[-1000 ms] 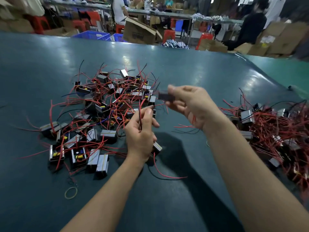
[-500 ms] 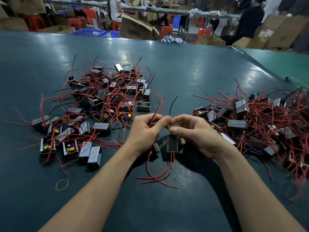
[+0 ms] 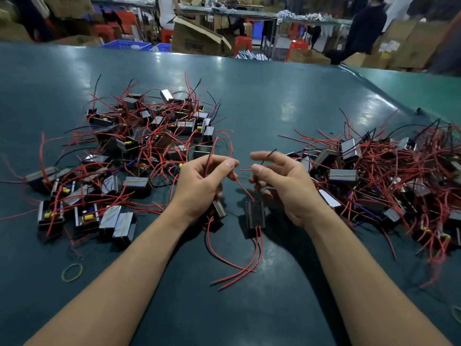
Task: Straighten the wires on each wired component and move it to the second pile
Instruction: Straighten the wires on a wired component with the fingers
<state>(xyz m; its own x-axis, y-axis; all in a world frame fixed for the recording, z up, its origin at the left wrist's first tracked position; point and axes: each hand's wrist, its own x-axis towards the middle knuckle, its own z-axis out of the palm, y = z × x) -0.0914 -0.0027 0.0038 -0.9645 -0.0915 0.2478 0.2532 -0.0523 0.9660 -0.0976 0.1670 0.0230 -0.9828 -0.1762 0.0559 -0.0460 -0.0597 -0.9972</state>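
A dark boxy wired component (image 3: 255, 215) sits between my two hands, its lower red wires (image 3: 239, 268) trailing toward me over the green table (image 3: 262, 101). My left hand (image 3: 202, 186) pinches one of its upper red wires between thumb and fingers. My right hand (image 3: 287, 188) is beside it with fingers loosely curled, and a thin black wire (image 3: 269, 155) runs between its thumb and index finger. A second component (image 3: 219, 210) lies under my left wrist. One pile of components (image 3: 139, 146) spreads on the left, a denser pile (image 3: 389, 176) on the right.
A yellow rubber band (image 3: 72, 272) lies near the left forearm. The table's raised right edge (image 3: 389, 96) curves behind the right pile. Cardboard boxes (image 3: 197, 37), red stools and people stand beyond the far edge.
A second ago the component was held up in my right hand. It came down between both hands, and now my hands have parted, drawing its upper wires out to either side.
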